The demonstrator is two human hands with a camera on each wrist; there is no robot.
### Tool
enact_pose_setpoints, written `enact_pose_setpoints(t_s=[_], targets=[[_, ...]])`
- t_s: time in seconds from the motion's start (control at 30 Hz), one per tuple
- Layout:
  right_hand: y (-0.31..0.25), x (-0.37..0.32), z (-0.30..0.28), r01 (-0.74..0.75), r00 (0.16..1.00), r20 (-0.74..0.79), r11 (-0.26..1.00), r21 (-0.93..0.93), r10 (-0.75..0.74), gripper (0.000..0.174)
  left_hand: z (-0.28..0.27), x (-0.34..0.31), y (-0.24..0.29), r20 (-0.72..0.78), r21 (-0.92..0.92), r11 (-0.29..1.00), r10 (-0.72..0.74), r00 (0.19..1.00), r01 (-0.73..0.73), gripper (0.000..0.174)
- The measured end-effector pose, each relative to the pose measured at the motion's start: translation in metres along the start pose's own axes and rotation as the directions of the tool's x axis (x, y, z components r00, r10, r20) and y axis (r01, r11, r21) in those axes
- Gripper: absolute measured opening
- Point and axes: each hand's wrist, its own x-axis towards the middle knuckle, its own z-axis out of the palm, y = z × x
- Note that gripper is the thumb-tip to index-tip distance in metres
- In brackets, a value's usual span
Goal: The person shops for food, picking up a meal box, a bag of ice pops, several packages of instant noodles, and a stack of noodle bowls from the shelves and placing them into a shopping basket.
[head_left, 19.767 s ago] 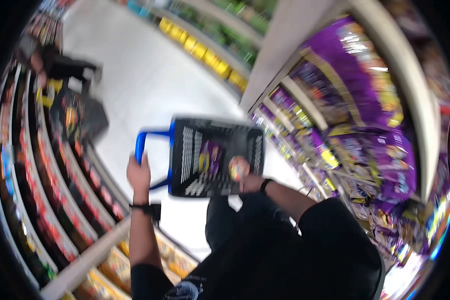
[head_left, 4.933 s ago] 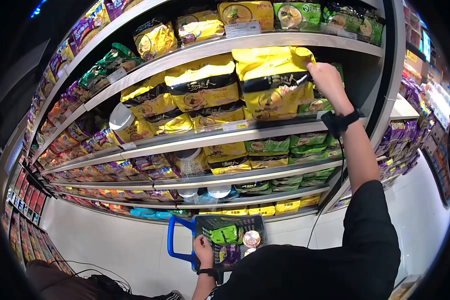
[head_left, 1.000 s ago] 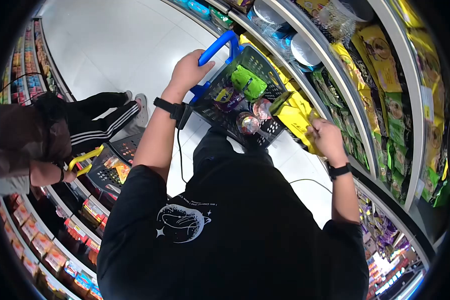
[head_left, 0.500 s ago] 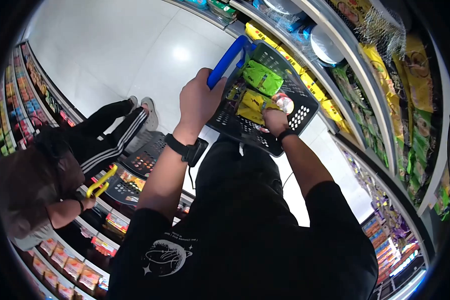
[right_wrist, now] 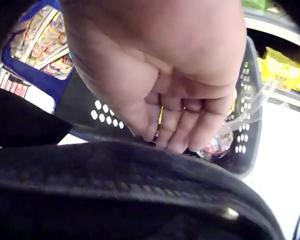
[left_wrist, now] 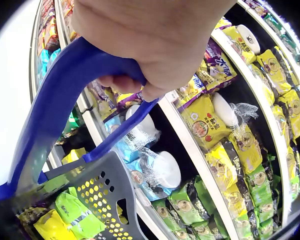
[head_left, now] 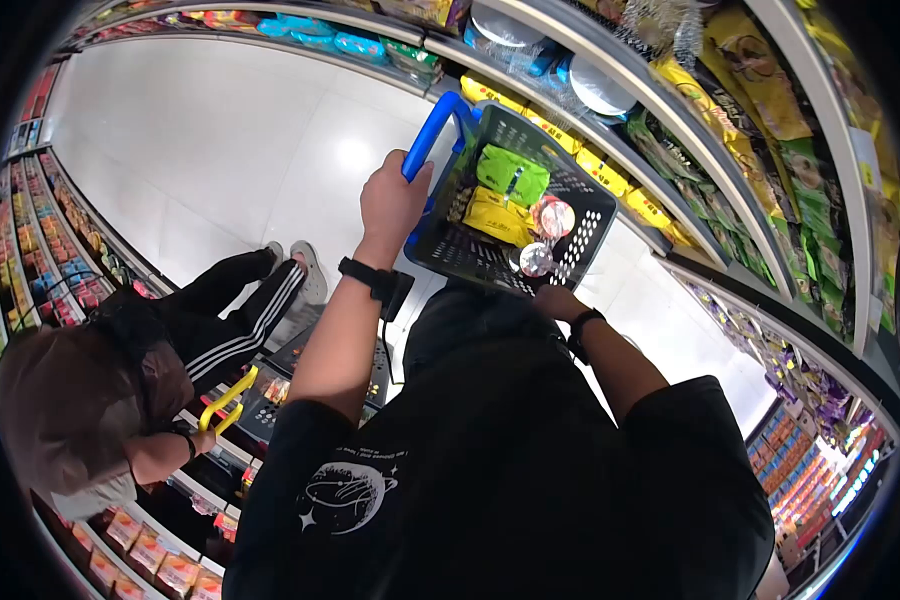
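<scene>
My left hand (head_left: 395,205) grips the blue handle (head_left: 438,132) of a dark grey shopping basket (head_left: 448,258), and the left wrist view shows its fingers wrapped round the bar (left_wrist: 55,95). Inside lie a green noodle packet (head_left: 513,175), a yellow noodle packet (head_left: 497,217) and two round tubs (head_left: 553,215), one nearer my body (head_left: 536,259). Just outside the basket's near edge, my right hand (head_left: 558,300) hangs with loosely bent fingers. In the right wrist view its palm (right_wrist: 160,60) holds nothing and partly hides the basket's contents.
Shelves with yellow packs (head_left: 582,155) and green packs run along the right. Another person (head_left: 80,400) stands at the left with a yellow-handled basket (head_left: 270,395). Pale floor (head_left: 210,130) stretches ahead, and more shelves line the left.
The yellow noodle packet, taken from the shelf by my right hand, has gone into the basket and been let go. My right hand has drawn back toward my body; my left keeps the handle.
</scene>
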Motion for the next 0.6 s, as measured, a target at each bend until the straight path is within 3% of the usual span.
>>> enact_pose_setpoints(t_s=[0.07, 0.1, 0.13, 0.17, 0.2, 0.23, 0.3, 0.33, 0.37, 0.47, 0.5, 0.57, 0.6], targets=[[0.008, -0.012, -0.006, -0.111, 0.994, 0.008, 0.962, 0.250, 0.113, 0.028, 0.009, -0.003, -0.009, -0.036, -0.003, 0.998, 0.058, 0.998, -0.058, 0.029], [0.008, -0.016, -0.023, -0.272, 0.961, 0.166, 0.653, 0.707, 0.221, 0.019, 0.009, 0.002, -0.014, -0.060, -0.002, 0.995, 0.100, 0.993, -0.100, 0.029], [-0.014, -0.025, -0.044, -0.191, 0.957, -0.020, 0.682, 0.706, 0.289, 0.015, 0.006, -0.001, -0.012, -0.069, -0.035, 0.996, 0.083, 0.994, -0.086, 0.029], [-0.016, -0.018, -0.060, -0.281, 0.922, 0.033, 0.610, 0.741, 0.385, 0.018, 0.004, -0.011, -0.006, -0.087, -0.065, 0.995, 0.075, 0.993, -0.081, 0.029], [-0.022, -0.013, -0.072, -0.037, 0.970, -0.102, 0.552, 0.833, 0.219, 0.018, 0.005, -0.018, -0.005, -0.108, -0.081, 0.994, 0.062, 0.992, -0.071, 0.028], [-0.008, 0.011, -0.066, 0.021, 0.968, -0.175, 0.632, 0.775, 0.182, 0.019, 0.000, -0.030, -0.002, -0.105, -0.087, 0.994, 0.058, 0.993, -0.067, 0.027], [-0.045, 0.022, -0.105, 0.210, 0.962, -0.228, 0.126, 0.969, 0.148, 0.021, 0.014, -0.052, -0.030, -0.249, -0.036, 0.972, 0.214, 0.945, -0.230, 0.045], [-0.072, 0.022, -0.135, 0.233, 0.951, -0.276, 0.265, 0.936, 0.139, 0.022, 0.014, -0.071, -0.039, -0.267, 0.084, 0.975, 0.222, 0.938, -0.207, 0.057], [-0.100, 0.014, -0.154, 0.240, 0.939, -0.314, 0.390, 0.889, 0.138, 0.024, 0.006, -0.096, -0.044, -0.190, 0.162, 0.978, 0.161, 0.969, -0.131, 0.061], [-0.145, 0.034, -0.180, 0.356, 0.923, -0.383, 0.310, 0.882, 0.028, 0.031, 0.024, -0.164, -0.135, 0.057, 0.289, 0.942, 0.161, 0.985, -0.170, 0.062], [-0.160, 0.037, -0.188, 0.362, 0.925, -0.380, 0.257, 0.896, 0.025, 0.034, 0.024, -0.182, -0.166, 0.184, 0.228, 0.971, 0.027, 0.983, -0.070, 0.055], [-0.183, 0.045, -0.199, 0.346, 0.930, -0.365, 0.221, 0.912, 0.048, 0.041, 0.017, -0.226, -0.211, 0.195, 0.231, 0.963, -0.184, 0.963, 0.138, 0.040], [-0.194, 0.048, -0.202, 0.323, 0.930, -0.356, 0.265, 0.908, 0.086, 0.046, 0.016, -0.243, -0.239, 0.185, 0.218, 0.952, -0.256, 0.949, 0.214, 0.037]])
